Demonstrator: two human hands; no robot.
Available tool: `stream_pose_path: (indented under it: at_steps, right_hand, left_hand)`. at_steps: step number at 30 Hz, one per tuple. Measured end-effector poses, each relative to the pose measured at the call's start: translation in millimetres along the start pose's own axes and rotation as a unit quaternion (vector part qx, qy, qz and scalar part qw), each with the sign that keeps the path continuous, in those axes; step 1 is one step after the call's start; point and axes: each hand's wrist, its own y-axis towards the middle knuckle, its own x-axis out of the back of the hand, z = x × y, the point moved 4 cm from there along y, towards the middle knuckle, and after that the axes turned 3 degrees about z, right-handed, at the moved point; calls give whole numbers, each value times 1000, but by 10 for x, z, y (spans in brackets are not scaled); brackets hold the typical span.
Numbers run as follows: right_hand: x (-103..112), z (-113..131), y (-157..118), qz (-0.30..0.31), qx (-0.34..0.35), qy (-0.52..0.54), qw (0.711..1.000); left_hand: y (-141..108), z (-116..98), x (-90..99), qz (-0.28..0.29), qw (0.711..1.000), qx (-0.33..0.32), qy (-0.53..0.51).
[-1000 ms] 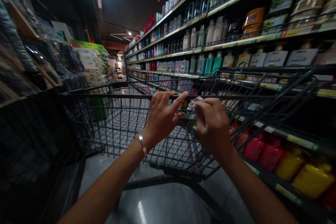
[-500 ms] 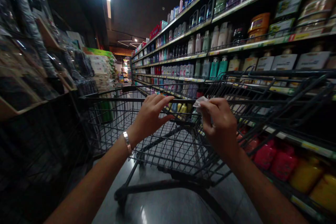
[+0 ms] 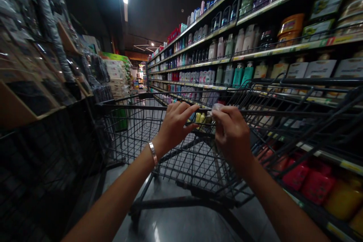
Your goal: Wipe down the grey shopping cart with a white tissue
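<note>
the left hand (image 3: 178,124) is at the near top edge of a dark wire shopping cart (image 3: 272,112), its fingers loosely stretched, the thumb held apart and nothing between them; whether they touch the rail, i cannot tell. a metal bracelet (image 3: 153,154) circles that wrist. the right hand (image 3: 232,130), just beside it, pinches a crumpled white piece (image 3: 217,107) between thumb and fingertips, at the same edge; paper or plastic, i cannot say. beyond the cart's right end, bottles with teal bodies (image 3: 243,75) stand near a shelf's front edge (image 3: 278,53), orange tubs (image 3: 290,30) are stacked above, and pink jugs (image 3: 317,186) sit low down.
</note>
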Motion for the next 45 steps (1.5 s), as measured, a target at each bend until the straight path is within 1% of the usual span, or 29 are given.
stream_pose_path:
  at_steps: [3, 5, 7, 10, 12, 15, 17, 20, 23, 25, 26, 27, 30, 32, 35, 39, 42, 45]
  right_hand:
    - [-101, 61, 6, 7, 12, -8, 1000]
    - [-178, 147, -67, 17, 20, -15, 1000]
    - [-207, 217, -152, 18, 24, -13, 999]
    - [-146, 228, -197, 27, 23, 15, 999]
    - [-57, 169, -142, 28, 19, 31, 999]
    - [54, 51, 4, -6, -10, 25, 1000]
    - [27, 39, 62, -16, -21, 25, 999]
    - [-146, 164, -5, 19, -3, 35, 999]
    - [-242, 294, -208, 75, -11, 49, 996]
    - [-171, 300, -330, 112, -40, 81, 990]
    - [-84, 273, -364, 112, -59, 90, 988]
    - [33, 229, -376, 93, -79, 90, 988]
    - [421, 28, -314, -24, -150, 49, 987]
    - [563, -92, -239, -68, -165, 34, 983]
    - [582, -233, -181, -79, -153, 6, 985]
    - [540, -329, -242, -95, -132, -77, 984]
    - [509, -277, -263, -62, -83, -115, 988]
    - [471, -202, -249, -19, -63, -120, 991]
  left_hand:
    - [-3, -12, 1, -7, 1000, 1, 1]
    - [-6, -13, 3, -11, 1000, -2, -1]
    - [-7, -11, 3, -11, 1000, -3, -2]
    - [-10, -13, 5, -8, 1000, -4, -5]
    - [-10, -18, 8, -8, 1000, -3, -9]
    - [-8, -24, 9, -7, 1000, 0, -14]
    - [-5, -26, 7, -6, 1000, 0, -17]
    - [-4, -23, 9, -10, 1000, 0, -22]
    - [-7, -19, 8, -9, 1000, 0, -22]
    - [-11, -15, 7, -8, 1000, 3, -17]
    - [-12, -14, 7, -8, 1000, 3, -14]
    - [-14, -15, 7, -9, 1000, 2, -12]
    - [-14, -24, 11, -15, 1000, -6, -8]
    - [-12, -27, 20, -25, 1000, -9, -6]
    - [-11, -27, 27, -29, 1000, -9, -6]
    - [-18, -27, 29, -22, 1000, -6, -8]
    - [-24, -28, 29, -23, 1000, -1, -7]
    - [-27, -30, 22, -24, 1000, 1, -2]
